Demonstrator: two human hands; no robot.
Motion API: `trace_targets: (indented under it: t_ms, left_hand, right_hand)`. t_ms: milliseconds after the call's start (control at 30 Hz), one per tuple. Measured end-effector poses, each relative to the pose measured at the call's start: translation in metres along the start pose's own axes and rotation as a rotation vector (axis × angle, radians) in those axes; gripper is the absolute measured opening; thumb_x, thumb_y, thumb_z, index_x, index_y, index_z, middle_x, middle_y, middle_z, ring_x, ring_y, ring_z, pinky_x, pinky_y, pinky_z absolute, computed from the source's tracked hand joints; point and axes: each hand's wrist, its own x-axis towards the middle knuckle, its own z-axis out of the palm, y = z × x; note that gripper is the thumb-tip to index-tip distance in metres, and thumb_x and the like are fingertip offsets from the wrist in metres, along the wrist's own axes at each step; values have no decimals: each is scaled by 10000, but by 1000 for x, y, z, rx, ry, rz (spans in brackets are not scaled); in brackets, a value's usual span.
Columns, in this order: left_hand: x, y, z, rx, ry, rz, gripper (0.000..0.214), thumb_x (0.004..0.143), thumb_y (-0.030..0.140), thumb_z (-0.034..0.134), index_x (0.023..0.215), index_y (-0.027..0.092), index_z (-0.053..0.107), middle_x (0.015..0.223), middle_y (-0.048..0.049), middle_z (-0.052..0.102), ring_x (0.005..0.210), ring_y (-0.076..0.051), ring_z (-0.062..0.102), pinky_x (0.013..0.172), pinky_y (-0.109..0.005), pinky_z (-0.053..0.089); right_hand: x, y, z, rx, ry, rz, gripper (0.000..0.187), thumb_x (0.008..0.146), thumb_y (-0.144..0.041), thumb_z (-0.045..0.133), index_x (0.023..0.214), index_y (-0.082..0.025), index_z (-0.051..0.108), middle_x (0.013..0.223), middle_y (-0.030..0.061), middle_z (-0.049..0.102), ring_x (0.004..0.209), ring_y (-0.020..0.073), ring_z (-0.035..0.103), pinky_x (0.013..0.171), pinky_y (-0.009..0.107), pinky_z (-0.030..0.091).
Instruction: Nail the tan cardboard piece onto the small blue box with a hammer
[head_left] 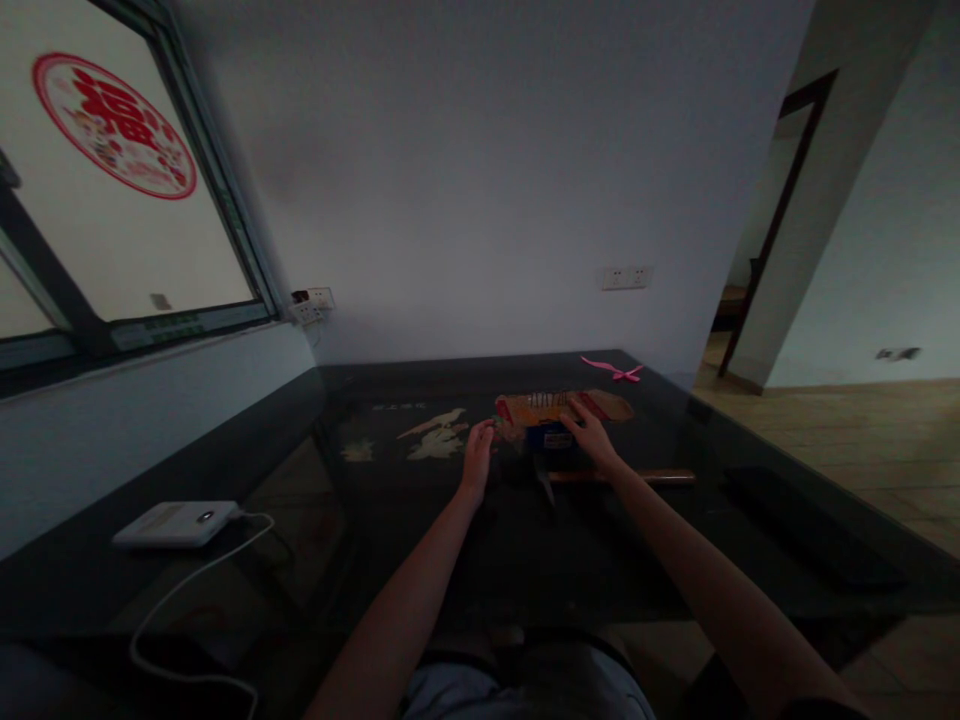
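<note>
A long orange-brown piece with red patches and dark vertical marks point(551, 402) lies across the dark table; its exact kind is unclear. Just in front of it sits a small blue box point(551, 438). My right hand point(591, 436) rests with fingers spread on the brown piece, beside the blue box. My left hand point(478, 458) is at the left end of the piece, its fingers stretched forward and its fingertips close to the red edge. Nearer to me lies a hammer point(637, 477), head to the left, its wooden handle passing behind my right forearm.
The dark glossy table point(360, 570) bears a bird-and-flower picture point(435, 438). On the left lies a white power bank point(180, 523) with a white cable point(180, 580) trailing off the front edge. A pink ribbon point(616, 371) is far right; a dark flat object point(814, 525) is near right.
</note>
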Motion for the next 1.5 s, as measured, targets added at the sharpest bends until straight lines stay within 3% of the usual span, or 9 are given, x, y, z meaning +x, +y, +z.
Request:
trace_targets:
  t_ms: [133, 300, 400, 667, 1000, 1200, 1300, 1400, 1500]
  left_hand:
    - [4, 8, -4, 124, 74, 173, 264, 845, 339, 497, 1049, 183, 560, 1058, -84, 605, 977, -184, 574, 816, -304, 469]
    - [3, 42, -12, 380, 191, 552, 245, 835, 247, 495, 1062, 177, 553, 1062, -89, 584, 976, -185, 557, 890, -344, 438]
    - [6, 58, -20, 467, 203, 640, 269, 821, 192, 488, 1084, 172, 541, 1052, -91, 575, 974, -182, 553, 900, -351, 436]
    - [27, 56, -43, 710, -34, 370, 561, 670, 165, 664, 1212, 153, 522, 1037, -115, 613, 880, -208, 601, 868, -388, 468]
    - [10, 90, -58, 786, -269, 280, 146, 704, 205, 632, 818, 192, 724, 816, -62, 712, 771, -224, 642, 747, -327, 482]
    - [4, 99, -61, 822, -362, 291, 115, 716, 260, 631, 737, 212, 734, 775, -39, 714, 756, -229, 634, 752, -327, 457]
    - [6, 95, -62, 786, -348, 290, 102, 691, 275, 658, 716, 213, 735, 753, -46, 709, 740, -232, 630, 739, -325, 459]
    - [8, 90, -62, 757, -326, 315, 114, 681, 312, 672, 682, 213, 729, 724, -48, 700, 724, -231, 619, 739, -326, 459]
    - [10, 89, -61, 786, -329, 325, 127, 688, 322, 664, 672, 212, 726, 706, -45, 691, 698, -220, 604, 744, -327, 455]
  right_hand:
    - [2, -17, 29, -22, -64, -11, 563, 808, -394, 541, 1314, -151, 499, 1335, 115, 524, 1245, 233, 463, 1049, 398, 325]
    - [-10, -41, 59, -48, -145, -26, 571, 828, -407, 534, 1344, -170, 468, 1343, 109, 517, 1247, 233, 463, 1037, 382, 340]
    - [-21, -52, 68, -62, -189, -29, 574, 843, -435, 512, 1364, -204, 444, 1350, 96, 512, 1248, 245, 461, 1023, 399, 353]
    - [-51, -72, 65, -70, -325, -72, 622, 862, -402, 499, 1428, -200, 337, 1329, 120, 529, 1256, 259, 451, 1006, 408, 364]
    - [-90, -91, 46, -74, -430, -112, 674, 867, -362, 478, 1461, -144, 245, 1362, 170, 480, 1255, 287, 447, 997, 451, 369]
    - [-110, -96, 31, -29, -435, -201, 692, 858, -315, 485, 1474, -203, 191, 1408, 121, 437, 1285, 244, 414, 1019, 418, 347]
    - [-122, -102, 15, -83, -457, -213, 761, 822, -305, 542, 1480, -220, 169, 1355, 129, 500, 1187, 263, 521, 950, 400, 406]
    - [-129, -118, -8, -248, -434, -205, 740, 775, -327, 613, 1443, -261, 302, 1060, 110, 692, 885, 266, 669, 771, 345, 474]
    - [-116, -139, -24, -337, -388, -237, 459, 816, -377, 555, 1259, -258, 568, 823, 80, 725, 693, 234, 663, 649, 312, 463]
